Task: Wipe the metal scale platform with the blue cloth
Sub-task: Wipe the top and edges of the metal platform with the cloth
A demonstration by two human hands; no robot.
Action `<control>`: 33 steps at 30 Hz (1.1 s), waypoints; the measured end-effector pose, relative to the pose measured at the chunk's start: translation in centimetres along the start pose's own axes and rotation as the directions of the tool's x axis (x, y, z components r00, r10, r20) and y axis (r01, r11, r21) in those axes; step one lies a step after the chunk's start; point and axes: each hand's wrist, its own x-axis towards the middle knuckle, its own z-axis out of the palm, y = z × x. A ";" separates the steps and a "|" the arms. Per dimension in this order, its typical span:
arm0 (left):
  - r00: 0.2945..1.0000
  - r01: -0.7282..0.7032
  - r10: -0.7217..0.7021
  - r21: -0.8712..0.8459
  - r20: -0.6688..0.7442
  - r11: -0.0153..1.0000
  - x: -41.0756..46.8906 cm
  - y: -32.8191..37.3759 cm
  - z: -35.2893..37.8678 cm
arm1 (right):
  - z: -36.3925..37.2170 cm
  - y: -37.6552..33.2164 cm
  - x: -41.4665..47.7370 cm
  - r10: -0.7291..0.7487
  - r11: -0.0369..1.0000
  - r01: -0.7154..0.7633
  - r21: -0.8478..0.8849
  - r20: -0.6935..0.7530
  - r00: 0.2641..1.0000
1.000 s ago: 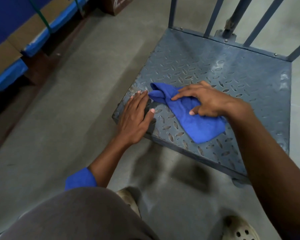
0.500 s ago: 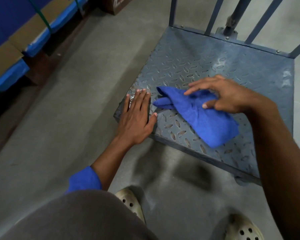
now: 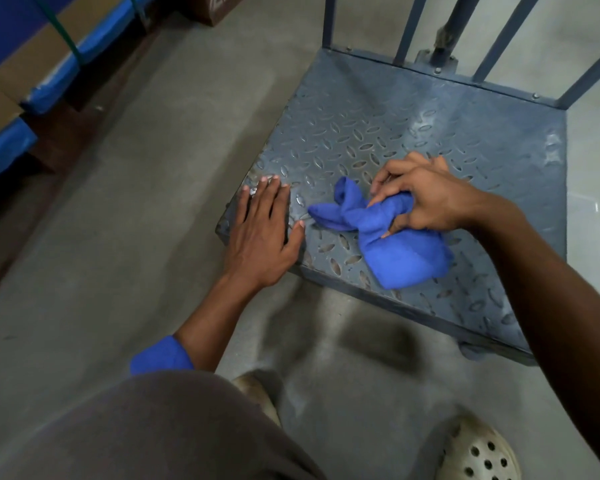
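Observation:
The metal scale platform (image 3: 378, 119) is a grey-blue tread plate low on the floor, with upright bars along its far edge. The blue cloth (image 3: 399, 251) lies bunched on its near part. My right hand (image 3: 426, 199) has its fingers curled into the cloth's middle and grips it. My left hand (image 3: 262, 233) rests flat with fingers spread on the platform's near left corner, just left of the cloth's twisted end.
Grey concrete floor (image 3: 136, 237) surrounds the platform. Cardboard boxes with blue wrapping (image 3: 32, 74) are stacked at the far left. My pale perforated shoes (image 3: 478, 452) stand on the floor just in front of the platform's near edge.
My right hand has gone from flat on the cloth to curled around it, bunching it up and dragging it rightward. My left hand has stayed on the corner.

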 end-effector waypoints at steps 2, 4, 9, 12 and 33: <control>1.000 -0.009 0.009 -0.007 -0.024 1.000 -0.1 -0.1 0.1 | 0.1 0.2 -0.4 -0.032 0.983 0.041 0.181 -0.054 0.998; 0.999 -0.016 0.015 -0.007 -0.052 1.000 -0.2 -0.1 0.2 | -0.1 -0.1 -0.7 0.024 0.879 0.036 0.476 -0.119 0.993; 0.994 -0.033 0.030 -0.028 -0.107 0.999 -0.2 0.1 0.5 | -0.5 -1.5 -0.7 0.076 0.650 -0.033 0.759 -0.021 0.997; 0.987 -0.043 0.032 -0.069 -0.155 0.997 -0.3 0.3 0.7 | 0.2 -1.5 1.0 0.175 0.827 -0.214 0.521 0.123 0.977; 0.966 -0.127 0.091 -0.136 -0.244 0.983 -3.1 7.9 2.7 | 3.0 0.6 0.2 -0.133 0.990 0.123 -0.068 -0.177 0.975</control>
